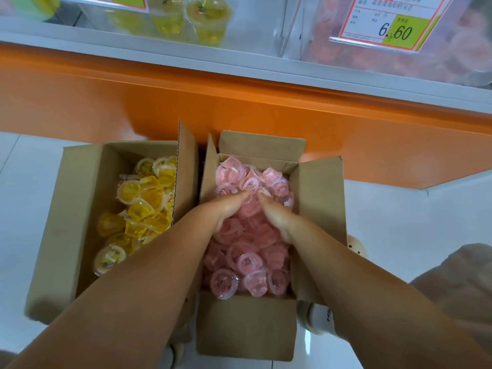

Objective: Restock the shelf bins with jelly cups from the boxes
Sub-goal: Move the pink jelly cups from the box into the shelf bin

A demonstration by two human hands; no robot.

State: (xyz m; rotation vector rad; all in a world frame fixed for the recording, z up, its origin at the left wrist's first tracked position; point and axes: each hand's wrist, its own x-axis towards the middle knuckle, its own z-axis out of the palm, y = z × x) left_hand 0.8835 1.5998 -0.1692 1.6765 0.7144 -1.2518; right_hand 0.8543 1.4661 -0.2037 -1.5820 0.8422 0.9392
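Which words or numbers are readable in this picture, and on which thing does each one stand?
"6.60": price tag on the right shelf bin.
Chinese lines on that tag: too blurred to read.
Left price tag: cut off, unreadable.
Lids of the pink jelly cups: print too small.
White item at the lower right: letters partly hidden, unreadable.

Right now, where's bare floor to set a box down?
Free: white tile floor left of the brown cardboard box of yellow jelly cups, and right of the cardboard box of pink jelly cups. Crowded: between the boxes; left hand and right hand fill the pink one.
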